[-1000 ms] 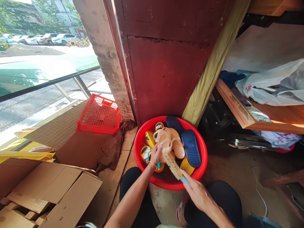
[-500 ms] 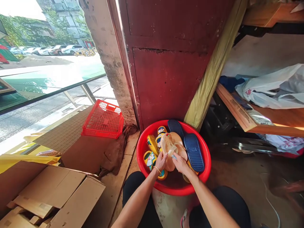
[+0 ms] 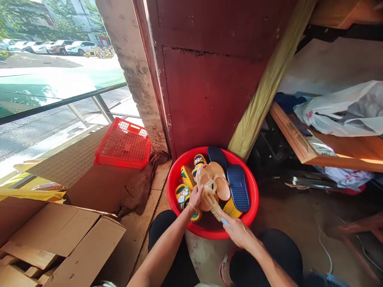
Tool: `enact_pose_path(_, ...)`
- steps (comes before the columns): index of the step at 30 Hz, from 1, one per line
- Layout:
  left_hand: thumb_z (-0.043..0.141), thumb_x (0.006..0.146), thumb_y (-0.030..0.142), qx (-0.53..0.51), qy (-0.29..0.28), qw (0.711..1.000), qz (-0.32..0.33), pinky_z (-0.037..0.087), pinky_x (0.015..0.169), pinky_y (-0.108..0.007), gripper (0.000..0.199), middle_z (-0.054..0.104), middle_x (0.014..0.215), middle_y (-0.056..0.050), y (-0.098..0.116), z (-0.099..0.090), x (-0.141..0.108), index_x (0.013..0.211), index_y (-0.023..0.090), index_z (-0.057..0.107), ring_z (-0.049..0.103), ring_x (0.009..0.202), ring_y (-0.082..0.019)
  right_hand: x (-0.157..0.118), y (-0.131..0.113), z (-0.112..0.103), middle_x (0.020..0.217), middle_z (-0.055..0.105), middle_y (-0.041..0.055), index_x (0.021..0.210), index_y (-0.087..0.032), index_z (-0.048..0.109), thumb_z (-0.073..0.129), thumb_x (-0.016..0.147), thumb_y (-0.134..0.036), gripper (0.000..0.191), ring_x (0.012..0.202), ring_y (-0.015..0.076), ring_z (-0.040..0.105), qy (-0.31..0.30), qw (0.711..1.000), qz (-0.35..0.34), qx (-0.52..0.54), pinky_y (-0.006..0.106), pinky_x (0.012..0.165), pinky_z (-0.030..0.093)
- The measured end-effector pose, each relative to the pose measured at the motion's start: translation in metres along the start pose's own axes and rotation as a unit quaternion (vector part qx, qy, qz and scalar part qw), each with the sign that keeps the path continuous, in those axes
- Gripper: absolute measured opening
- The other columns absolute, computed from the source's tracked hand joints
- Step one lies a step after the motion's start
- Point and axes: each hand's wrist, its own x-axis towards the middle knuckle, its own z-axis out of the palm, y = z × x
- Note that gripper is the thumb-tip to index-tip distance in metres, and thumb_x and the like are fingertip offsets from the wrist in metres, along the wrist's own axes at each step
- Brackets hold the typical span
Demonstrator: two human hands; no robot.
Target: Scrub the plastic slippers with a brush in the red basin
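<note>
One clear sandal [image 3: 204, 174] sat toward 11 o'clock in the red tub [image 3: 255, 195], its near end pinched by the left hand [image 3: 196, 196]. Right hand [image 3: 240, 232], fingers wrapped round the brush [image 3: 213, 207] handle, had bristles at that end: brushing step, apparently. Next stroke called for a firm left pinch. Navy slipper [image 3: 238, 187] at 3 o'clock, yellow slipper [image 3: 183, 194] at 9.
</note>
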Motion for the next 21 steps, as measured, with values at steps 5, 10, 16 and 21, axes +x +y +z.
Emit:
enact_pose_path(5,0.053,0.091,0.056,0.014,-0.064,0.998,-0.025,0.054,0.094,-0.04,0.044,0.073,0.112,-0.011,0.004,-0.006,-0.013,0.104,0.018,0.07,0.067,0.109,-0.027,0.066,-0.031,0.003,0.114,0.076,0.0157,0.151,-0.014,0.047,0.041,0.094,-0.017,0.057,0.1,0.024,0.073,0.094,0.993,0.041,-0.064,0.033,0.088,0.055)
enact_pose_path(10,0.069,0.084,0.047,-0.044,-0.07,0.997,-0.008,0.053,0.099,-0.042,0.044,0.072,0.119,-0.015,-0.001,-0.003,-0.017,0.114,0.015,0.068,0.067,0.113,-0.029,0.053,-0.043,0.015,0.111,0.077,0.0125,0.146,-0.023,0.054,0.046,0.091,-0.016,0.056,0.101,0.0231,0.073,0.057,0.996,0.0,-0.071,0.031,0.089,0.053)
enact_pose_path(16,0.075,0.079,0.045,-0.07,-0.012,0.997,-0.008,0.053,0.1,-0.045,0.051,0.073,0.115,-0.017,-0.009,0.003,-0.004,0.117,0.012,0.066,0.068,0.112,-0.03,-0.019,0.003,0.004,0.113,0.076,0.0039,0.148,-0.037,0.049,0.046,0.091,-0.022,0.059,0.108,0.0228,0.07,-0.006,0.994,-0.007,-0.105,0.033,0.093,0.051)
enact_pose_path(21,0.074,0.082,0.043,-0.04,-0.028,0.999,-0.011,0.054,0.097,-0.041,0.046,0.073,0.115,-0.015,-0.01,0.003,-0.001,0.116,0.013,0.065,0.068,0.11,-0.028,0.005,0.002,-0.008,0.104,0.077,0.0059,0.149,-0.033,0.049,0.047,0.091,-0.02,0.06,0.101,0.024,0.072,0.039,0.989,0.003,-0.145,0.033,0.088,0.051)
